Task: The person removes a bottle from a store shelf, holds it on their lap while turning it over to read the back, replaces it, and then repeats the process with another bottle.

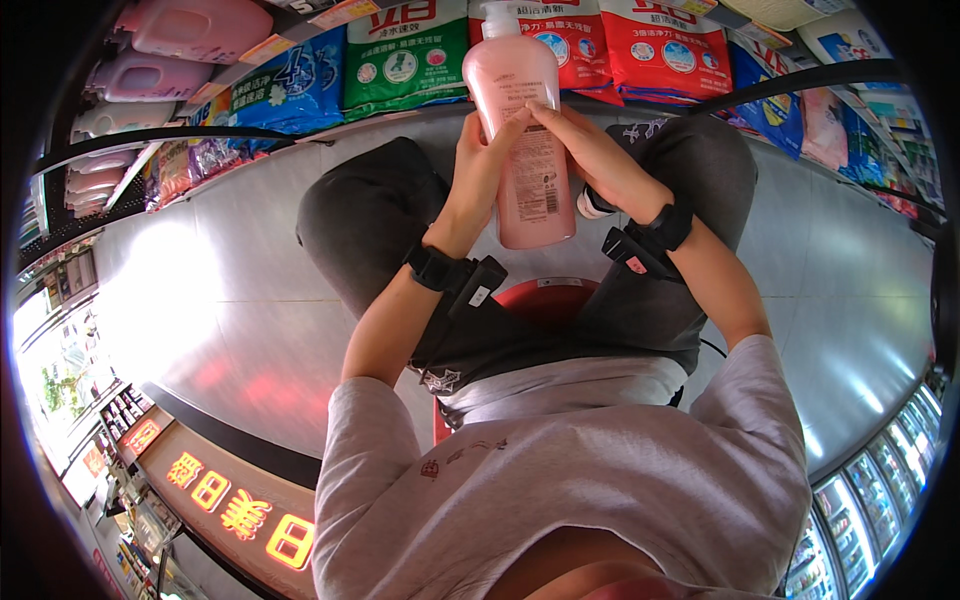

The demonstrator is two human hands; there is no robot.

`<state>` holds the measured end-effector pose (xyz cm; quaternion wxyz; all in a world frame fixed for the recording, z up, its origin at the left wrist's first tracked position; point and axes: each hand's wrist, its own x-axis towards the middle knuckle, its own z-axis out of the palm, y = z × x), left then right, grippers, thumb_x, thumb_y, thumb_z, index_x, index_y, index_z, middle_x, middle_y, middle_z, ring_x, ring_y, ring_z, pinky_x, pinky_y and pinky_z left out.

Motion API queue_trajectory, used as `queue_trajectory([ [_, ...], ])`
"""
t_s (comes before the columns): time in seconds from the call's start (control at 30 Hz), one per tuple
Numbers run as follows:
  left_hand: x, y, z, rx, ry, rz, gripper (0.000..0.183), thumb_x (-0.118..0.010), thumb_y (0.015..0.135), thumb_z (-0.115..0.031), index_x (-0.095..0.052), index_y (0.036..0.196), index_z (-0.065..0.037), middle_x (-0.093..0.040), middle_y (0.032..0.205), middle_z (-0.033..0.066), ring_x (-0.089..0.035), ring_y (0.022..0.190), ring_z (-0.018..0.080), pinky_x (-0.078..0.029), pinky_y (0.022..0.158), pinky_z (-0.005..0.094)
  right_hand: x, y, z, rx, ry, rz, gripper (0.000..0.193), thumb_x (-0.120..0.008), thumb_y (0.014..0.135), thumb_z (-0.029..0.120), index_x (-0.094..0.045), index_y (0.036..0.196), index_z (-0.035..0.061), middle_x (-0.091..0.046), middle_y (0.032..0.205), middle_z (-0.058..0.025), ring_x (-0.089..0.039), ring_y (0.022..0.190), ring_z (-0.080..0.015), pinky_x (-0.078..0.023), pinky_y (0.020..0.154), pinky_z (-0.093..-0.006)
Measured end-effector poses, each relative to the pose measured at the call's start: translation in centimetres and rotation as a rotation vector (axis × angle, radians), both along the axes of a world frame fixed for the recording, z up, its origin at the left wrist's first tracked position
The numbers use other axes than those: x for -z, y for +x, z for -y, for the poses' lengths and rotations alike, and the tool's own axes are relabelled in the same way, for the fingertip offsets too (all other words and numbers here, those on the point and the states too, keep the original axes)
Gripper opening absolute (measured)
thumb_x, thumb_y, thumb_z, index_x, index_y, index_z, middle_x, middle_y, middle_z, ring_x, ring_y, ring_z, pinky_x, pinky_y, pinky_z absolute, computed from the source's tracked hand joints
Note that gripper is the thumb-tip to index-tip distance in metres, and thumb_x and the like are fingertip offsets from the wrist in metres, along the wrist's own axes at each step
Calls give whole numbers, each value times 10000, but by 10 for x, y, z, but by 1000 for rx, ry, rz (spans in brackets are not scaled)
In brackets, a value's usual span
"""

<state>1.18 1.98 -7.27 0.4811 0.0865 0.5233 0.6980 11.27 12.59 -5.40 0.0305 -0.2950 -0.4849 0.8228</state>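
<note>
Between my two hands stands a large pink pump bottle (536,205) with a pale pump top and a printed label facing me. My left hand (483,152) is closed round its left side. From the other side my right hand (598,158) grips it, and both thumbs meet on the front of the bottle. Behind the bottle's pump are bags of detergent on a low shelf: a green bag (405,65) to the left and a red bag (665,60) to the right. The fingers behind the bottle are hidden.
I sit with knees apart on a red stool (545,298). A blue bag (300,85) and pink bottles (190,28) fill the shelves at the left. Black shelf edging (815,77) curves along the right. Farther off are a counter with a lit sign (235,505) and glass-door coolers (850,515).
</note>
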Motion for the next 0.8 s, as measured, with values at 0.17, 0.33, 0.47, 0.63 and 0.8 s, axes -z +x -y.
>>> queue_trajectory([
  [0.17, -8, 1, 0, 2, -9, -144, 410, -662, 816, -203, -439, 1075, 22, -577, 965, 111, -586, 873, 145, -487, 725, 259, -3, 2, -2, 8, 73, -50, 515, -524, 879, 441, -501, 1201, 40, -563, 1106, -60, -519, 1031, -111, -400, 870, -256],
  [0.33, -6, 4, -1, 22, 50, -288, 430, -661, 811, -156, -399, 1100, 26, -563, 1001, 129, -587, 897, 163, -495, 744, 275, -9, 4, -2, 21, 118, -104, 500, -551, 865, 437, -522, 1169, 41, -580, 1067, -46, -541, 985, -99, -408, 846, -249],
  [0.47, -8, 3, -1, 50, 90, -346, 433, -648, 813, -125, -377, 1117, 21, -547, 1043, 138, -585, 915, 177, -500, 767, 290, -8, 5, -2, 42, 134, -124, 489, -571, 855, 426, -530, 1156, 43, -585, 1048, -39, -545, 972, -94, -411, 834, -248],
  [0.63, -5, 4, -1, 40, 125, -364, 430, -654, 808, -120, -381, 1113, 15, -547, 1041, 132, -578, 928, 169, -497, 776, 288, -7, 5, -2, 50, 95, -142, 469, -587, 847, 413, -541, 1133, 44, -588, 1023, -33, -548, 952, -89, -415, 821, -245],
  [0.8, -4, 5, 0, 44, 111, -374, 432, -658, 810, -125, -383, 1116, 9, -546, 1039, 123, -573, 922, 154, -489, 777, 282, -4, 5, -3, 50, 95, -146, 466, -595, 843, 409, -551, 1117, 36, -594, 1006, -35, -554, 935, -89, -418, 812, -243],
])
